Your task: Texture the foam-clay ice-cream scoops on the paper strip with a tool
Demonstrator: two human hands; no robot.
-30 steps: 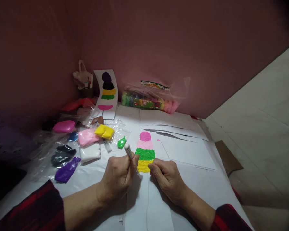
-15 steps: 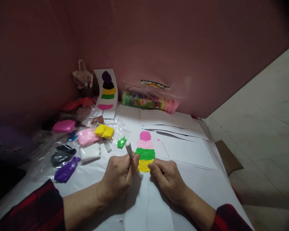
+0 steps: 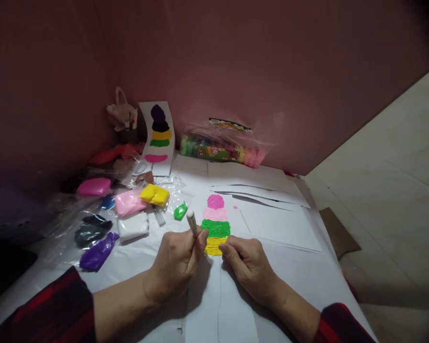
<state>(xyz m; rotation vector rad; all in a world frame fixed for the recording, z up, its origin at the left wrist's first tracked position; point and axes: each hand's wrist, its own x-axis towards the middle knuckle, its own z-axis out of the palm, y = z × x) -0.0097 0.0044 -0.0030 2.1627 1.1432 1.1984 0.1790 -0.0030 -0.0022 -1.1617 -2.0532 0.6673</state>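
Here's the clay stack point(image 3: 215, 224), magenta over pale pink, green and ridged yellow, flat on white paper point(image 3: 219, 300); left of it, the left hand point(image 3: 176, 259) grips a marker point(image 3: 192, 222), lower end hard to make out; the curled right hand point(image 3: 249, 266) covers its lower-right edge, contents hidden.

Dim wall point(image 3: 236, 57), brighter paper point(image 3: 239, 317) with soft shadows, black top right corner (vignetting)

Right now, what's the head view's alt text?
A person's left hand holds a white pen-shaped tool beside a pink, green and yellow clay-like shape on white paper; the right hand at its yellow band. Colourful packets and clear plastic bags lie at left.
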